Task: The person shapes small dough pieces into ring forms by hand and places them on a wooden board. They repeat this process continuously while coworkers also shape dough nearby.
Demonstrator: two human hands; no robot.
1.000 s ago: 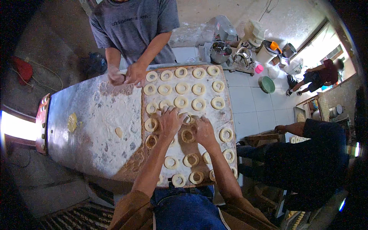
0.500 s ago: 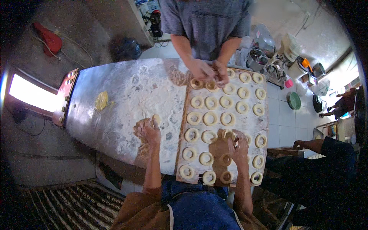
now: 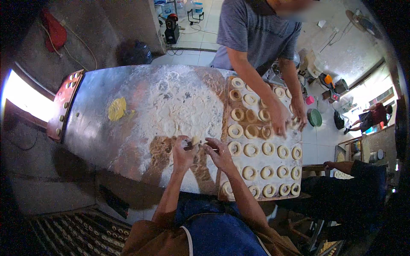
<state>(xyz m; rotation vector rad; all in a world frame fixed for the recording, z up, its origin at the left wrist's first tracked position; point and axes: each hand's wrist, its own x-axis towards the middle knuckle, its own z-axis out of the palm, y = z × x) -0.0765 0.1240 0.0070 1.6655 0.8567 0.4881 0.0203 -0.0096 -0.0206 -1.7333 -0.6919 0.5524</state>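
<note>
Left hand (image 3: 184, 152) and right hand (image 3: 220, 154): together at the worktop's (image 3: 106, 136) near edge, fingers narrowed, pinching a small dough piece (image 3: 195, 141) between them. Board (image 3: 226, 106): on the worktop's right end, carrying rows of dough rings (image 3: 251, 149). Co-worker's hands (image 3: 287, 121): over the board's far-right rings.

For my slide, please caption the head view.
Both hands pinch a small dough piece over the floured table beside a ring-filled board.

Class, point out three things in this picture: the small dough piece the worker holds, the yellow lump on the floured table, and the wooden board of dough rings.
Dough piece (image 3: 195, 140), head view, its top.
Yellow lump (image 3: 116, 109), head view, its middle.
Wooden board (image 3: 221, 128), head view, its bare left edge.
</note>
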